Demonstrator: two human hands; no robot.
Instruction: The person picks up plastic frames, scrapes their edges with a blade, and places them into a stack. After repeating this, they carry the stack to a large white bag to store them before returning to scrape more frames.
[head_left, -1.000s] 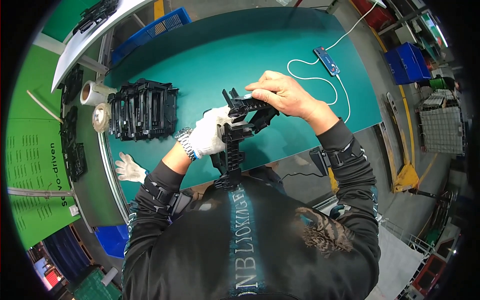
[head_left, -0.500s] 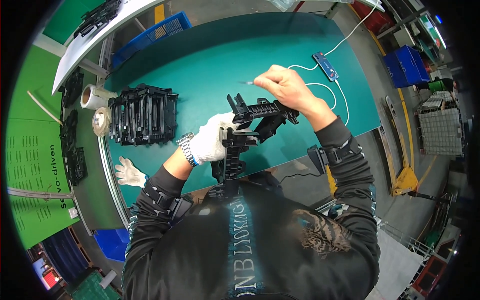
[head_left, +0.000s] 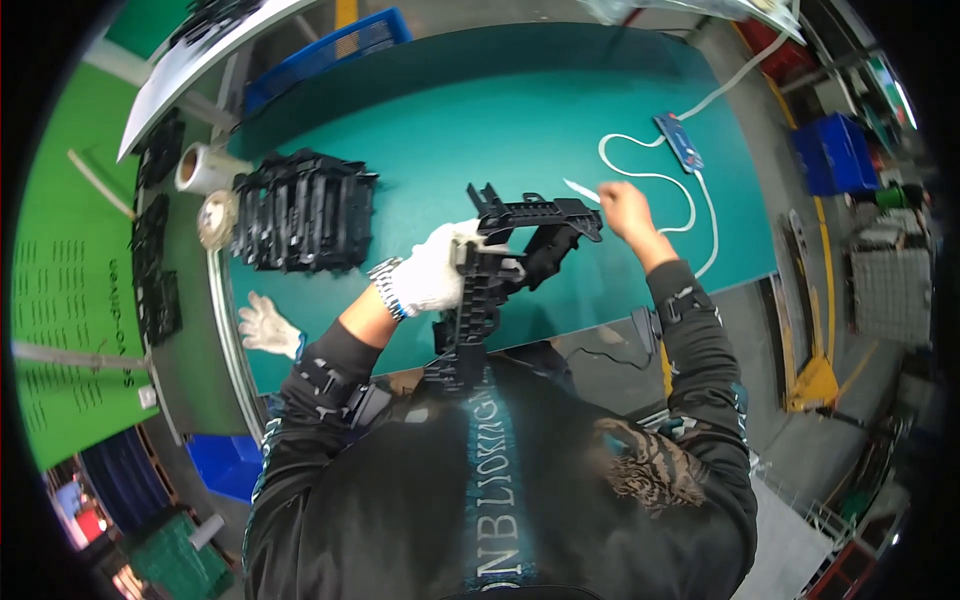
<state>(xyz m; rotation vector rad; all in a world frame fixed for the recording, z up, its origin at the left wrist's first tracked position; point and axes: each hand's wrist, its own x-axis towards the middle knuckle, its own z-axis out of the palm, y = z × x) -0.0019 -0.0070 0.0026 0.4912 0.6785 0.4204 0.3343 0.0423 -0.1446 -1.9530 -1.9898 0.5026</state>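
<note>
My gloved left hand [head_left: 432,275] keeps gripping the long black plastic frame [head_left: 500,270] upright above the near teal surface [head_left: 480,110], while my bare right hand [head_left: 625,208] has pulled right, pinching a small white blade [head_left: 581,190].

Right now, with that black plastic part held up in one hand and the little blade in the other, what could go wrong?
The right hand is bare and pinches a thin white blade; a slip could cut it. Only the gloved left hand holds the long black plastic part, so it might twist or drop. The white cable beside the right hand could snag.
</note>
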